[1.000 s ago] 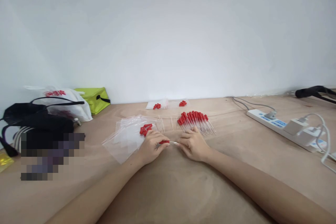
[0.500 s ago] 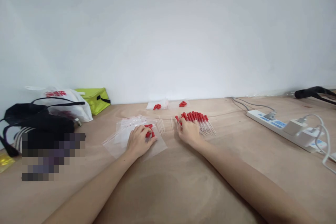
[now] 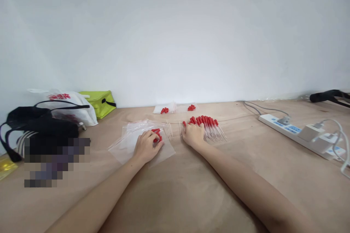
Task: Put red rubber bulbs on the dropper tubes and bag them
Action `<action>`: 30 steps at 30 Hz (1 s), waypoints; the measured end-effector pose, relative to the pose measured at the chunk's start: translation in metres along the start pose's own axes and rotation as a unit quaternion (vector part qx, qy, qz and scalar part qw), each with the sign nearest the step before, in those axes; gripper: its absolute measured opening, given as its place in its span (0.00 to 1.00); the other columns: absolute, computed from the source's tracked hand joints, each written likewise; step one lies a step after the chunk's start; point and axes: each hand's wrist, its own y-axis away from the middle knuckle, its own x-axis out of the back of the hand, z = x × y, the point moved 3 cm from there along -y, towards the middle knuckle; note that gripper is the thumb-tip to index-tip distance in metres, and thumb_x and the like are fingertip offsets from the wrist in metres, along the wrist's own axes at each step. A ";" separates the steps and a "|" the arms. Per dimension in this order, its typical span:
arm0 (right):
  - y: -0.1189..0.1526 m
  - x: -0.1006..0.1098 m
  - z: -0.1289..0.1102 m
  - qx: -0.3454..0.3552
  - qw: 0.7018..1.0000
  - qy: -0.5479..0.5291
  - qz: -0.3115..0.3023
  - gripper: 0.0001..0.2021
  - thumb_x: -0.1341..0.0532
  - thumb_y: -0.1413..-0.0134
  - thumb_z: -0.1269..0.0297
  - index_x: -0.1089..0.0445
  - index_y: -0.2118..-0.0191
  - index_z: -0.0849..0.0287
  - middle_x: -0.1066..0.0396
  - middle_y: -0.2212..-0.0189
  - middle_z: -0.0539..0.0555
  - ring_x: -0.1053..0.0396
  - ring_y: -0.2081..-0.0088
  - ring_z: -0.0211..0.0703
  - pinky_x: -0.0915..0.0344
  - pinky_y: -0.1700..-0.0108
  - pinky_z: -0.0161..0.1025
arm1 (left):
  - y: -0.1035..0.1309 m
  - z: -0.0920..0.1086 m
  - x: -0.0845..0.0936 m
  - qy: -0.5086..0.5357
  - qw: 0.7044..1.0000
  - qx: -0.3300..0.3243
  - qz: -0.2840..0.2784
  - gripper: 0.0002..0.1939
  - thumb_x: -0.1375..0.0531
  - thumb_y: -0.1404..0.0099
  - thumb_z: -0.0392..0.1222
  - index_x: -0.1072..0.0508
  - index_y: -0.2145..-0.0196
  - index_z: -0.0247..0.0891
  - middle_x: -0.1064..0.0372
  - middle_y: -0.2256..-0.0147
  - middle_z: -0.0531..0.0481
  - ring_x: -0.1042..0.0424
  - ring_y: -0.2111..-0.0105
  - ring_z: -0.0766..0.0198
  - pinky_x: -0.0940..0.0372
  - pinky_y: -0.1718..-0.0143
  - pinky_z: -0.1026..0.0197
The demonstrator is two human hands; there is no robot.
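Bent over several loose red caps (image 3: 156,131), my left hand (image 3: 146,146) rests on clear zip bags (image 3: 125,145), thumb apart from the fingers; whether it grips a cap is hidden. My right hand (image 3: 193,135) is at the left end of a row of red-tipped sticks (image 3: 209,122), its fingers curled near one red tip (image 3: 184,123); what they hold is too small to make out. Between the hands lie several thin pale sticks (image 3: 168,130).
Two small groups of red caps (image 3: 164,110) (image 3: 191,107) lie on bags near the wall. A white power strip (image 3: 290,131) with plugs and cables is at right. Black bag (image 3: 41,125), white bag (image 3: 79,107) and green case (image 3: 100,103) stand left.
My right hand has shifted slightly left along the row of sticks. My left hand stays over the red caps. The whole view has moved a little.
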 end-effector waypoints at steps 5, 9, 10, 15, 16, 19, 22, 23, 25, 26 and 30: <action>-0.008 0.000 -0.006 -0.030 0.999 -0.007 -0.034 0.12 0.49 0.50 0.67 0.30 0.68 0.64 0.29 0.68 0.64 0.34 0.65 0.48 0.57 0.58 0.47 | 0.001 0.001 0.000 -0.009 1.000 -0.005 0.016 0.06 0.43 0.45 0.41 0.30 0.75 0.37 0.34 0.71 0.49 0.35 0.67 0.59 0.43 0.66 0.58; -0.012 -0.001 -0.011 -0.030 0.999 -0.005 -0.043 0.11 0.48 0.52 0.72 0.29 0.68 0.65 0.29 0.69 0.63 0.33 0.65 0.48 0.57 0.58 0.46 | 0.001 0.001 0.001 0.004 0.999 -0.007 0.043 0.07 0.45 0.44 0.40 0.28 0.75 0.37 0.34 0.73 0.49 0.35 0.68 0.59 0.43 0.67 0.58; -0.012 -0.002 -0.013 -0.027 0.999 -0.004 -0.042 0.11 0.49 0.52 0.73 0.29 0.67 0.65 0.29 0.68 0.64 0.33 0.65 0.48 0.57 0.58 0.46 | 0.001 0.001 0.002 0.011 0.999 -0.012 0.052 0.07 0.45 0.44 0.39 0.28 0.74 0.37 0.34 0.72 0.49 0.35 0.68 0.59 0.43 0.67 0.58; 0.001 0.002 -0.010 -0.005 1.000 -0.005 -0.019 0.13 0.51 0.50 0.73 0.32 0.61 0.68 0.31 0.64 0.66 0.36 0.61 0.49 0.57 0.58 0.45 | 0.003 0.007 0.006 0.057 0.993 -0.068 0.081 0.06 0.46 0.43 0.37 0.28 0.70 0.36 0.35 0.72 0.49 0.35 0.68 0.60 0.42 0.66 0.58; 0.006 0.004 -0.007 0.013 1.000 -0.004 -0.008 0.13 0.51 0.50 0.72 0.33 0.61 0.68 0.31 0.63 0.66 0.36 0.61 0.49 0.56 0.59 0.45 | 0.004 0.010 0.006 0.067 0.991 -0.079 0.080 0.06 0.46 0.43 0.37 0.29 0.70 0.36 0.35 0.72 0.49 0.35 0.68 0.60 0.42 0.66 0.58; 0.029 0.010 0.003 0.097 0.995 -0.003 0.030 0.11 0.51 0.48 0.69 0.33 0.65 0.67 0.32 0.64 0.64 0.37 0.62 0.48 0.55 0.62 0.43 | 0.007 0.017 0.008 0.098 0.987 -0.107 0.065 0.07 0.46 0.43 0.37 0.29 0.70 0.37 0.35 0.71 0.48 0.36 0.68 0.61 0.41 0.65 0.58; 0.053 0.015 0.023 0.145 0.988 -0.008 0.044 0.09 0.50 0.48 0.67 0.34 0.69 0.64 0.31 0.68 0.60 0.38 0.64 0.46 0.55 0.65 0.41 | 0.008 0.021 0.007 0.132 0.983 -0.121 0.035 0.06 0.47 0.43 0.36 0.30 0.70 0.37 0.35 0.71 0.49 0.36 0.69 0.62 0.40 0.65 0.59; 0.060 0.016 0.031 0.154 0.987 -0.011 0.046 0.09 0.50 0.47 0.68 0.34 0.70 0.63 0.31 0.69 0.59 0.38 0.65 0.45 0.55 0.65 0.41 | 0.009 0.022 0.006 0.143 0.982 -0.119 0.023 0.06 0.47 0.43 0.35 0.30 0.70 0.37 0.35 0.71 0.49 0.36 0.69 0.62 0.39 0.65 0.59; 0.069 0.018 0.045 0.165 0.985 -0.024 0.045 0.08 0.49 0.48 0.67 0.35 0.71 0.61 0.32 0.70 0.57 0.39 0.65 0.45 0.55 0.65 0.40 | 0.009 0.023 0.005 0.161 0.981 -0.108 -0.001 0.06 0.47 0.45 0.33 0.30 0.71 0.36 0.36 0.71 0.49 0.35 0.69 0.62 0.39 0.65 0.60; 0.072 0.018 0.051 0.167 0.984 -0.036 0.042 0.07 0.48 0.48 0.67 0.35 0.72 0.61 0.32 0.71 0.56 0.39 0.64 0.45 0.55 0.65 0.40 | 0.009 0.023 0.004 0.165 0.981 -0.101 -0.013 0.06 0.47 0.46 0.32 0.30 0.72 0.36 0.36 0.71 0.48 0.35 0.68 0.62 0.38 0.65 0.60; 0.071 0.018 0.061 0.160 0.980 -0.118 0.026 0.08 0.45 0.49 0.60 0.35 0.69 0.58 0.33 0.69 0.53 0.39 0.65 0.42 0.53 0.64 0.38 | 0.009 0.025 0.002 0.175 0.980 -0.086 -0.046 0.07 0.45 0.47 0.34 0.30 0.68 0.36 0.35 0.68 0.47 0.35 0.66 0.61 0.38 0.63 0.58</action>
